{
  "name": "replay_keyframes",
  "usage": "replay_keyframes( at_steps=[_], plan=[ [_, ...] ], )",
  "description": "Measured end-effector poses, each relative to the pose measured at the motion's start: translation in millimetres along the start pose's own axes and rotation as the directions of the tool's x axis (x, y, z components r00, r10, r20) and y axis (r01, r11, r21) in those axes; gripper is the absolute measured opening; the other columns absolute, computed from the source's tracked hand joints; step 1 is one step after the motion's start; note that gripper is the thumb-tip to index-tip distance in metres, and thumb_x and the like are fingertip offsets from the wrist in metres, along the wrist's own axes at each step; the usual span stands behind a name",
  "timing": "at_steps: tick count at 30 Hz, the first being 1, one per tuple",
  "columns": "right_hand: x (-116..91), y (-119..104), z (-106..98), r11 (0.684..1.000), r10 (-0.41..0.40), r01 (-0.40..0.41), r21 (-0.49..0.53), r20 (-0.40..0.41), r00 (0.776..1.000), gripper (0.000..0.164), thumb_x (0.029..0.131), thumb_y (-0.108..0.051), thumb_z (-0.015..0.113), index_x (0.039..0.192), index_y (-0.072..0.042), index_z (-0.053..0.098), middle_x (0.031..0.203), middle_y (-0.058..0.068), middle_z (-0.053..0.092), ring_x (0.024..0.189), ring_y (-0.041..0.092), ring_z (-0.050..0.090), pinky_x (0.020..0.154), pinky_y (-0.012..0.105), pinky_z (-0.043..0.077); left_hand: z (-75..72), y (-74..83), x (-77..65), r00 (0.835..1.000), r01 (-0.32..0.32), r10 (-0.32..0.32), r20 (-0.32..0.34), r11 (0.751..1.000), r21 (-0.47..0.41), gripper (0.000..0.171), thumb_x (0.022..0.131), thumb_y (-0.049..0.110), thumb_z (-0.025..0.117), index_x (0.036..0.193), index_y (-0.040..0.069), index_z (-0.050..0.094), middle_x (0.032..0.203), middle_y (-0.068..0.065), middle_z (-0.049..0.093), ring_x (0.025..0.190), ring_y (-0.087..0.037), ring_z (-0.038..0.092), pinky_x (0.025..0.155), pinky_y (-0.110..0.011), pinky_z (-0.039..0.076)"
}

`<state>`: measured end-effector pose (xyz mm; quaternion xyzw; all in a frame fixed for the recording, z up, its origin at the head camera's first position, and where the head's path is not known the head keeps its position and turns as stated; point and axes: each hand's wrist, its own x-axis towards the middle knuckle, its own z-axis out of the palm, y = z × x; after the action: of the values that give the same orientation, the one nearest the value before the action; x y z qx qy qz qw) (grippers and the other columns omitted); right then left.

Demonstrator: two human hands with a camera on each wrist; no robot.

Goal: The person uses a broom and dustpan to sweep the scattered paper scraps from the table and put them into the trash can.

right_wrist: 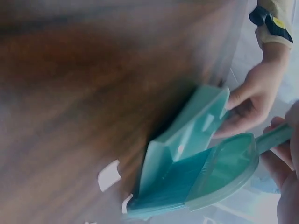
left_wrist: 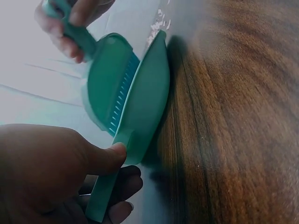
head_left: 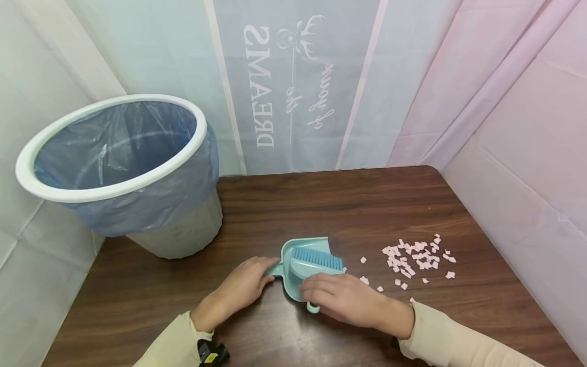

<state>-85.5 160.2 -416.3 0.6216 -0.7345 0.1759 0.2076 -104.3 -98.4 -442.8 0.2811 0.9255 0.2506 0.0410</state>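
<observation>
A pale cloth backdrop (head_left: 312, 153), printed with mirrored lettering, hangs beyond the dustpan (head_left: 292, 283) on the far side from the person. The dark wood-grain table (head_left: 257, 214) spreads beneath and all around the dustpan. A grey bin (head_left: 176, 239) with a white rim stands well to the left of the dustpan and behind it, lined with a translucent blue bag (head_left: 169, 204).

The dustpan itself, light teal, sits on the table with its open edge to the right. At its handle end, the left hand (head_left: 245, 283) pinches the handle, thumb on top and fingers curled below, closed down to the handle's thickness. The right hand (head_left: 341, 300), at the dustpan's near right side, has its fingers wrapped round the handle of a matching brush (head_left: 313, 268), closed firmly on it. The brush lies across the dustpan, its blue bristles reaching past the open edge.

Smallest are the white scraps (head_left: 424, 265) (paper, by their look), clustered well to the right of the dustpan, with a few strays nearer its open edge.
</observation>
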Motion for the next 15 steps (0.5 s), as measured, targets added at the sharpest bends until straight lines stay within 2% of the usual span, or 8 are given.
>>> replay_keyframes(
  at_steps=[3,6,10,15],
  plan=[
    [1.4,4.3,-4.7,0.995,0.08,-0.076,0.058,-0.077,0.994,0.022,0.1,-0.015,0.043,0.113,-0.008,0.059,0.114,0.002,0.061,0.109,0.018,0.058,0.095,0.029,0.044,0.4,0.0,-0.1,1.0,-0.001,0.001,0.0,1.0,-0.007,0.037,0.089,0.013,0.064,0.124,0.005,0.058,0.117,-0.007,0.063,0.107,-0.021,0.058,0.091,-0.039,0.046],
    [3.1,9.1,-9.5,0.985,0.153,-0.138,0.109,-0.144,0.978,0.022,0.099,-0.013,0.042,0.111,-0.006,0.059,0.112,0.004,0.062,0.106,0.018,0.059,0.093,0.028,0.046,0.6,-0.2,-0.1,1.0,-0.007,0.007,0.001,1.0,-0.014,0.036,0.089,0.013,0.064,0.124,0.005,0.058,0.117,-0.007,0.063,0.106,-0.02,0.058,0.089,-0.038,0.047],
    [5.7,16.4,-15.1,0.964,0.248,-0.222,0.145,-0.207,0.946,0.021,0.099,-0.012,0.041,0.104,-0.004,0.059,0.107,0.004,0.064,0.1,0.017,0.062,0.088,0.023,0.048,0.7,-0.8,-0.9,1.0,-0.018,0.018,-0.017,1.0,-0.022,0.036,0.09,0.014,0.064,0.124,0.005,0.059,0.116,-0.006,0.063,0.105,-0.019,0.058,0.088,-0.036,0.048],
    [5.6,24.7,-20.1,0.927,0.369,-0.338,0.16,-0.251,0.895,0.015,0.098,-0.014,0.048,0.098,-0.005,0.059,0.103,0.002,0.066,0.096,0.015,0.064,0.083,0.02,0.049,2.6,-1.1,-1.2,0.999,-0.024,0.023,-0.04,0.999,-0.026,0.037,0.091,0.021,0.064,0.124,0.007,0.059,0.116,-0.003,0.063,0.106,-0.017,0.057,0.089,-0.035,0.047]
  ],
)
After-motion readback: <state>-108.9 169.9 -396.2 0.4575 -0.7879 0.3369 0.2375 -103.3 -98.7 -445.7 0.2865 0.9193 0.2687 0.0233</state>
